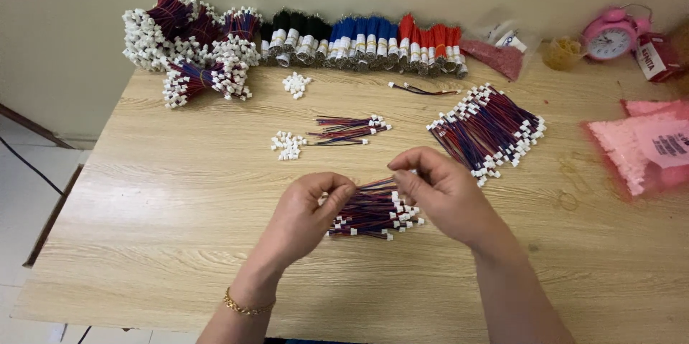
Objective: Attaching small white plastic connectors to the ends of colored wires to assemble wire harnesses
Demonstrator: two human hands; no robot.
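Note:
My left hand [305, 215] and my right hand [441, 197] both grip a bundle of short red-and-blue wires with white plastic connectors [373, 213], held just above the wooden table [179, 229]. The left hand pinches the bundle's left end; the right hand's fingers curl over its upper right part. A gold bracelet sits on my left wrist.
A large loose bundle of the same wires [488, 128] lies right of centre. A small wire bunch [348, 130] and two piles of white connectors [288, 145] lie behind my hands. Tied wire bundles [194, 42], wire rolls [359, 42], pink bags [646, 146] and a pink alarm clock [608, 35] line the back and right.

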